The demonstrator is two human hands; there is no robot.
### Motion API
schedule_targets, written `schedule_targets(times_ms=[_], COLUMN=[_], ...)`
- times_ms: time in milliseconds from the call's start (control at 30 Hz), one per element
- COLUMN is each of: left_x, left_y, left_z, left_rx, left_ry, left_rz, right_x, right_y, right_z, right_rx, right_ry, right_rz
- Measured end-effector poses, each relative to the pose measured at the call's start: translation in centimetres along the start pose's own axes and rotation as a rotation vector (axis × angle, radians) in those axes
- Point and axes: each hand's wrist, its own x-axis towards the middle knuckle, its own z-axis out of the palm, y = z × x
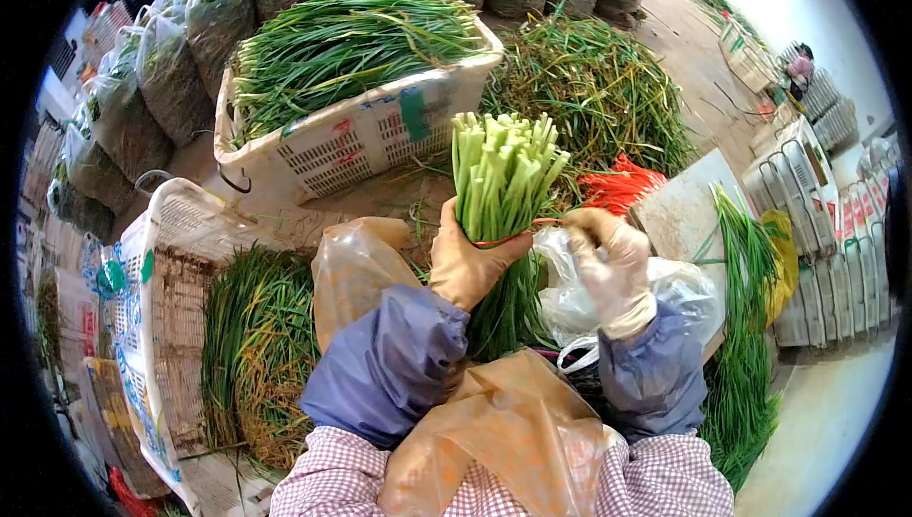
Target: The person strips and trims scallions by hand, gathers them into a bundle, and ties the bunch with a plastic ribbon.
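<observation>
My left hand (475, 256), in a pale glove, is wrapped round a bunch of garlic chives (508, 175). The bunch stands upright, its pale cut ends on top and its green leaves (513, 313) hanging below. A thin red tie (543, 221) crosses the bunch at the thumb and runs towards my right hand (611, 260). That hand, also gloved, is closed just right of the bunch, its fingertips pinched at the tie's end. Behind it lies a pile of red ties (622, 186) beside a pale board (693, 213).
A white crate (361, 137) full of chives stands ahead; another crate (180, 327) with loose leaves is at left. A leaf heap (598, 89) lies behind the ties. Long chives (746, 327) hang over the board's right side. Filled bags (171, 80) and stacked crates (817, 260) line the sides.
</observation>
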Motion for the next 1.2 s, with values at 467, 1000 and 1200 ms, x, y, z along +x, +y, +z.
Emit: schedule_targets(times_ms=[467,1000,1200], left_x=[-0.3,-0.9,-1.1], left_y=[-1.8,-0.9,-1.1], left_z=[1.7,2.3,3.0], left_rx=[-0.067,0.206,0.213], left_ry=[0.238,0.329,0.309], left_rz=[0.06,-0.112,0.0], right_x=[1.3,2.6,3.2], right_y=[-3.3,-3.6,-2.4], right_z=[7.7,7.8,7.3], right_rx=[0.053,-0.242,-0.025], right_ry=[0.076,-0.009,-0.082], right_rz=[-0.079,-0.031,0.192])
